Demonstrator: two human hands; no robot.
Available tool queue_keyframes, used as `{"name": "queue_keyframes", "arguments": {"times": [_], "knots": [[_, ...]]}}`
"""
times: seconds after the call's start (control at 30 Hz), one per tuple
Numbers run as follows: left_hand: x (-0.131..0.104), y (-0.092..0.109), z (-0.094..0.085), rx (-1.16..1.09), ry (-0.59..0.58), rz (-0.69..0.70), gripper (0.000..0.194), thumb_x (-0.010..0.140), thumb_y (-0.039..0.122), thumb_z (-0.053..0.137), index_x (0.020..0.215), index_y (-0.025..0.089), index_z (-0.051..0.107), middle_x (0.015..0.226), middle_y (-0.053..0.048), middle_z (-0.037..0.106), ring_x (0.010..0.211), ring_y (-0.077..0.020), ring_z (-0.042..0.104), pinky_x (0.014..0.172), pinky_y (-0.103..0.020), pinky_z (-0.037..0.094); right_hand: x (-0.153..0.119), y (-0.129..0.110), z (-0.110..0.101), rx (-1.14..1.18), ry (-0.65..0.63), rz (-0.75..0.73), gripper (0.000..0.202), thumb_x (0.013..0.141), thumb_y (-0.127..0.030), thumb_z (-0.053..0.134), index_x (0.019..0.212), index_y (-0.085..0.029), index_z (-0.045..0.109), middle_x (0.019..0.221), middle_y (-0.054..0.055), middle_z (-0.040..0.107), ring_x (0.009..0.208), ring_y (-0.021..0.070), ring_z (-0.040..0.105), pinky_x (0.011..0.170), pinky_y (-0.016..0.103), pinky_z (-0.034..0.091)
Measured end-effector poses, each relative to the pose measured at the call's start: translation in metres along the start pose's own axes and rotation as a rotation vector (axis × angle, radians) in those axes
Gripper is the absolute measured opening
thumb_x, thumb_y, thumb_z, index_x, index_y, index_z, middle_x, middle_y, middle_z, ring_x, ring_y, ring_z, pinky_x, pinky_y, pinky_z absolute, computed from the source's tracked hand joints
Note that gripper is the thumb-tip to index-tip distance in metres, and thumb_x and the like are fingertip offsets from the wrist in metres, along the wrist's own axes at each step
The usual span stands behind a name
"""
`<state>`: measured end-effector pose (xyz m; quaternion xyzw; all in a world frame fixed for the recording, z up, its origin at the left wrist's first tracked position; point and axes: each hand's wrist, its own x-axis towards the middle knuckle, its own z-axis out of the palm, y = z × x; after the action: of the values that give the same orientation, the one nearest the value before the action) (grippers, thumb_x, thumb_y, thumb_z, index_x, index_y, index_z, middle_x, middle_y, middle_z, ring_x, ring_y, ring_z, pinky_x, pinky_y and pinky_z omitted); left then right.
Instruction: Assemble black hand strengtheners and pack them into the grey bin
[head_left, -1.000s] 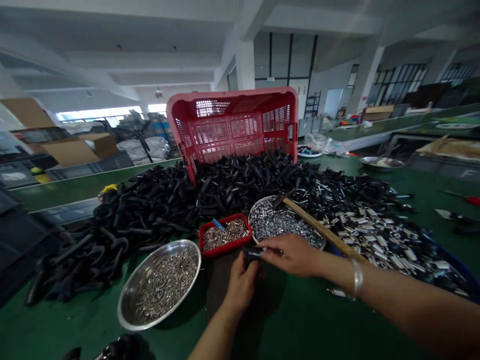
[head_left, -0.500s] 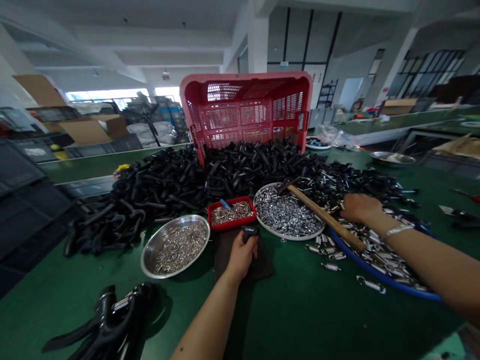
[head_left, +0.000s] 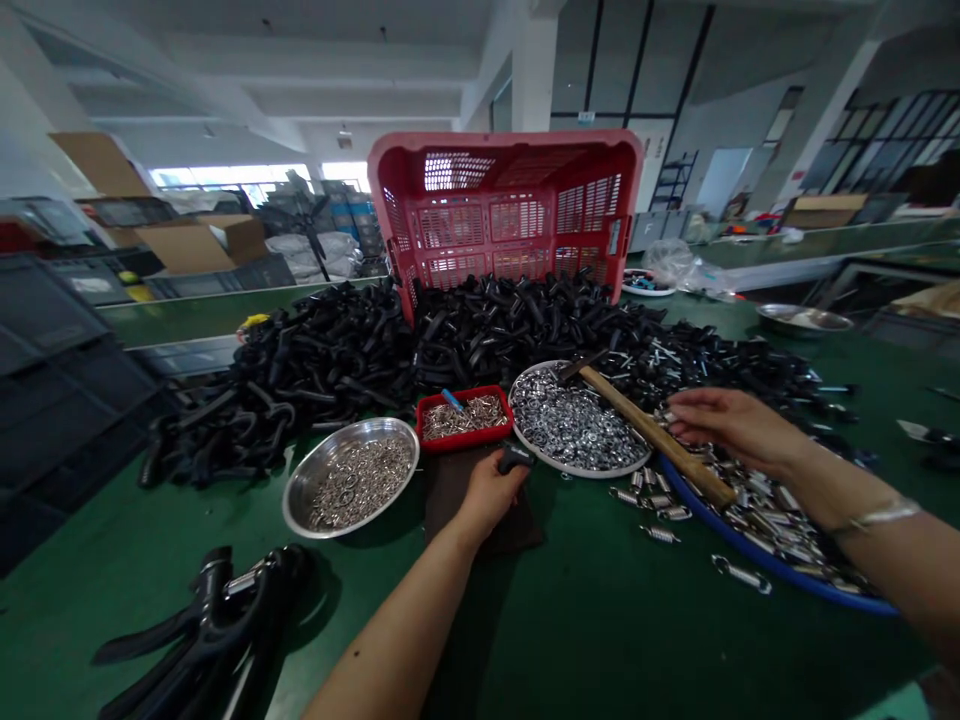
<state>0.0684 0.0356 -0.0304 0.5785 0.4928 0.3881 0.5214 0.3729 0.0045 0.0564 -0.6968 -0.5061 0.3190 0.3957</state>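
My left hand (head_left: 491, 495) is closed around a black plastic handle part (head_left: 516, 459), above a dark mat (head_left: 472, 500). Most of that part is hidden by the fingers. My right hand (head_left: 712, 425) hovers over the metal springs (head_left: 780, 520) in a blue tray (head_left: 780, 573). Its thumb and fingers are pinched together; what they hold, if anything, is too small to make out. Just left of those fingertips, a hammer (head_left: 652, 430) with a wooden handle lies across the tray and a white plate (head_left: 555, 464) of small shiny metal parts.
A steel bowl (head_left: 300, 500) and a red box (head_left: 465, 437) hold small metal pins. Behind them a heap of black handles (head_left: 517, 330) spills from a tipped red crate (head_left: 506, 145). Assembled black clamp-like tools (head_left: 210, 620) lie front left. Loose springs (head_left: 739, 574) lie before the blue tray.
My right hand has lifted a little from among the springs, its fingers now pointing left in a pinch. My left hand has turned slightly, still holding the black part. The view has shifted slightly.
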Motion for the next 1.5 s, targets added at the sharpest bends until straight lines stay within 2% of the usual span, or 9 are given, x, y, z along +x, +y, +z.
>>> {"name": "queue_keyframes", "arguments": {"times": [0.1,0.23,0.37,0.5,0.77,0.9,1.1,1.27,1.5], "knots": [[0.017,0.015,0.008,0.350,0.028,0.154,0.011,0.070,0.024,0.055,0.076,0.015,0.059,0.065,0.000,0.059,0.058,-0.0113,0.055,0.055,-0.021,0.042,-0.031,0.002,0.041,0.231,-0.330,0.087,0.031,0.066,-0.032,0.066,0.092,-0.016,0.058,0.083,0.007,0.064,0.071,0.0159,0.061,0.065,0.028,0.050],[0.041,0.036,0.029,0.875,-0.017,0.290,0.018,0.071,0.024,0.054,0.085,0.019,0.064,0.087,-0.005,0.063,0.082,-0.0175,0.058,0.071,-0.026,0.045,-0.063,0.011,0.088,-0.106,-0.548,-0.061,0.022,0.071,-0.031,0.058,0.085,-0.014,0.061,0.076,0.006,0.063,0.066,0.0154,0.059,0.059,0.028,0.047],[0.054,0.046,0.052,1.078,-0.095,0.319,0.022,0.073,0.025,0.052,0.091,0.022,0.064,0.095,-0.006,0.061,0.087,-0.0205,0.058,0.073,-0.030,0.046,-0.075,0.016,0.102,-0.465,-0.516,-0.357,0.015,0.071,-0.024,0.057,0.081,-0.018,0.065,0.080,0.005,0.062,0.075,0.0177,0.056,0.068,0.031,0.044],[0.058,0.050,0.065,1.204,-0.151,0.334,0.025,0.077,0.022,0.045,0.094,0.021,0.063,0.097,-0.007,0.060,0.089,-0.0214,0.057,0.074,-0.032,0.047,-0.076,0.017,0.100,-0.515,-0.495,-0.417,0.017,0.070,-0.025,0.058,0.085,-0.020,0.066,0.083,0.006,0.061,0.081,0.0192,0.054,0.073,0.033,0.042],[0.061,0.041,0.058,0.945,-0.118,0.341,0.023,0.075,0.018,0.049,0.096,0.018,0.059,0.104,-0.009,0.057,0.095,-0.0240,0.056,0.081,-0.036,0.043,-0.062,0.015,0.093,0.204,-0.330,0.054,0.051,0.070,-0.044,0.058,0.113,-0.018,0.053,0.087,0.006,0.060,0.073,0.0158,0.057,0.059,0.028,0.044],[0.067,0.034,0.051,0.483,0.015,0.201,0.015,0.073,0.018,0.054,0.087,0.015,0.059,0.087,-0.009,0.063,0.080,-0.0207,0.061,0.075,-0.032,0.045,-0.058,0.009,0.096,0.384,-0.344,0.102,0.038,0.065,-0.042,0.065,0.096,-0.019,0.062,0.084,0.004,0.064,0.076,0.0147,0.056,0.061,0.025,0.041],[0.064,0.028,0.041,0.329,0.018,0.121,0.016,0.078,0.021,0.048,0.088,0.015,0.059,0.077,-0.005,0.066,0.057,-0.0144,0.060,0.055,-0.025,0.045,-0.047,-0.009,0.108,0.667,-0.326,0.193,0.035,0.068,-0.038,0.065,0.098,-0.023,0.055,0.081,0.002,0.061,0.060,0.0103,0.054,0.042,0.018,0.033],[0.062,0.034,0.027,0.555,0.091,0.237,0.017,0.068,0.023,0.059,0.082,0.015,0.061,0.087,-0.009,0.063,0.081,-0.0215,0.059,0.072,-0.030,0.044,-0.027,-0.007,0.109,0.781,-0.202,0.167,0.031,0.068,-0.030,0.066,0.096,-0.023,0.055,0.082,0.000,0.060,0.061,0.0092,0.055,0.042,0.017,0.036],[0.054,0.044,0.048,0.932,-0.264,0.353,0.016,0.063,0.023,0.061,0.079,0.021,0.065,0.085,-0.007,0.062,0.082,-0.0237,0.058,0.072,-0.031,0.045,-0.022,0.013,0.103,0.809,-0.171,0.185,0.029,0.068,-0.029,0.065,0.095,-0.023,0.054,0.082,0.000,0.060,0.058,0.0083,0.054,0.040,0.017,0.034]]}}
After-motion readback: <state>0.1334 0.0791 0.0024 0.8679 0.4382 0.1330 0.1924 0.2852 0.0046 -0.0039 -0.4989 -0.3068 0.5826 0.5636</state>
